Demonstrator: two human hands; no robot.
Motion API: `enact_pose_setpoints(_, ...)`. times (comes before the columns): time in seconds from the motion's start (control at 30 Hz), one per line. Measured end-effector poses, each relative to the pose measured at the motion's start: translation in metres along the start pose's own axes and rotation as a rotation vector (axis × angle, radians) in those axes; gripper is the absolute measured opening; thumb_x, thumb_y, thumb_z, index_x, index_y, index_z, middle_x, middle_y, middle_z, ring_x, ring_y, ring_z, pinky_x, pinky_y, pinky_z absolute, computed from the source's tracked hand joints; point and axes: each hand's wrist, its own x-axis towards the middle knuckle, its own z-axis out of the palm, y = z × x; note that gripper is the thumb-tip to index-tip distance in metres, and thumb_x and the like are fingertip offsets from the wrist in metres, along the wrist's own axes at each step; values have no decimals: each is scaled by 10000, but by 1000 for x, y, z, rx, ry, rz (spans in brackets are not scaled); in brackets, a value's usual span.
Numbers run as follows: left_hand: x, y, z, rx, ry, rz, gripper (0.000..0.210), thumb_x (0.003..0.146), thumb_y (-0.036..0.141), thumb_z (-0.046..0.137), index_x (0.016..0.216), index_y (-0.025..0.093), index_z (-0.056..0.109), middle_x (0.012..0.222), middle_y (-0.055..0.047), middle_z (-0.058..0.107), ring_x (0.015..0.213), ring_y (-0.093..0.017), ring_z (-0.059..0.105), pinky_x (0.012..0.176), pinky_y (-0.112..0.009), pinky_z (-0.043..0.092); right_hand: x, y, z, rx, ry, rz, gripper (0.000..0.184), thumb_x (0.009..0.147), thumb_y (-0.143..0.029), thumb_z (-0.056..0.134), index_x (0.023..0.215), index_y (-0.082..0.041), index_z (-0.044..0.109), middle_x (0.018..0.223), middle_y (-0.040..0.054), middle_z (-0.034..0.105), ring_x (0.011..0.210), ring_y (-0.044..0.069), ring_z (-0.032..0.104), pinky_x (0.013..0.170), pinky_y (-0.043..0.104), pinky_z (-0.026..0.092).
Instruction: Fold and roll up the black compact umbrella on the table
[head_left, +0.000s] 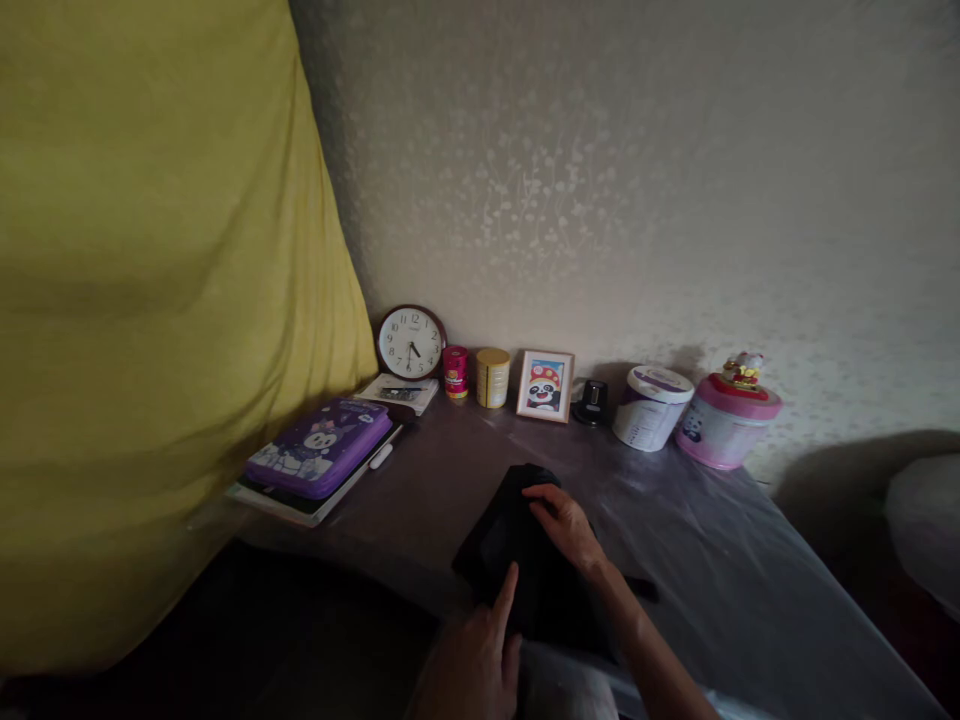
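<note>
In the head view, the black cloth (491, 540) lies bundled on the table (427, 470), its handling seemingly unfinished, left hand (476, 650) extending one finger over it, right hand (566, 525) curling fingers above, whether gripping I cannot tell.

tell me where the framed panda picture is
In the head view, the framed panda picture stands at the back of the table, between the yellow can on its left and a small black object on its right.
</note>
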Motion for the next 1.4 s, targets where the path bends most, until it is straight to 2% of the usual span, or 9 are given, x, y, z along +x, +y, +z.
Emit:
enact_pose_setpoints(0.17, 2, -3, 3, 6, 22, 20, 686, 876, 252, 367, 1467, 233, 19, 1342, -70, 519, 1085, -184, 559, 943, -267, 377, 19, 18, -4, -174, 17, -209, 235, 778, -192, 512, 923, -242, 690, 1087, 52, 675, 1038, 227, 586, 939, 454, 441)
enact_pose_setpoints(0.3, 3, -5, 7, 13, 33, -20, 722, 868, 263, 369, 1462, 183, -32, 1375, -85, 487, 1092, -196, 561, 924, -272, 393, 26, 26, -12, -256, 107, -199, 261, 819, -228, 484, 1002, -222, 671, 1172, 79, 637, 1083, 240, 567, 962, 465, 434)
enact_pose_setpoints(0.43, 3, -5, 8, -2, 47, -22, 702, 872, 267, 360, 1465, 190, -9, 1338, -69, 528, 1077, -185, 570, 910, -255, 394, 2, 16, -19, -276, 239, -200, 273, 885, -279, 443, 1062, -206, 637, 1128, 104, 645, 1068, 238, 575, 951, 446, 445)
enact_pose_setpoints(0.57, 3, -6, 9, -23, 45, -30, 693, 874, 262, 360, 1467, 193, 10, 1328, -67, 537, 1071, -177, 577, 894, -242, 399, -24, 8, -13, -279, 111, -263, 243, 905, -306, 458, 1031, -227, 651, 1131, 94, 649, 1083, 230, 578, 942, 433, 458)
enact_pose_setpoints(0.7, 3, -7, 9, -35, 49, -34, 685, 879, 269, 363, 1468, 185, 24, 1324, -80, 542, 1072, -180, 577, 900, -243, 395, -9, 19, -5, -371, 29, -324, 299, 907, -294, 442, 1139, -227, 619, 1235, 95, 608, 1197, 245, 514, 1007, 488, 397)
enact_pose_setpoints(0.93, 2, -8, 9, -23, 48, -43, 698, 873, 285, 376, 1468, 152, 37, 1284, -97, 569, 1058, -197, 579, 904, -261, 395, 4, 14, -2, -424, 165, -281, 335, 918, -300, 413, 1185, -203, 590, 1274, 121, 576, 1192, 248, 520, 1013, 484, 393)
enact_pose_setpoints(1.13, 3, -12, 14, -30, 83, -38, 673, 877, 290, 348, 1469, 138, 67, 1312, -96, 547, 1069, -182, 573, 906, -231, 383, -25, -10, 11, -423, -147, -400, 273, 912, -305, 462, 1119, -246, 631, 1206, 73, 631, 1238, 248, 475, 1059, 523, 297)
enact_pose_setpoints(1.3, 3, -11, 13, -15, 76, -46, 663, 883, 299, 350, 1469, 149, 80, 1333, -95, 529, 1092, -182, 564, 915, -237, 378, 7, -6, 16, -498, -238, -401, 259, 916, -230, 438, 1025, -258, 671, 1106, 34, 688, 1191, 237, 519, 1054, 542, 275)
enact_pose_setpoints(1.4, 2, -10, 11, -23, 79, -52, 659, 886, 307, 356, 1470, 165, 84, 1273, -97, 579, 1054, -190, 586, 889, -250, 397, 28, 4, 14, -533, -156, -337, 259, 889, -200, 454, 1015, -233, 678, 1123, 66, 678, 1171, 252, 535, 1037, 527, 315)
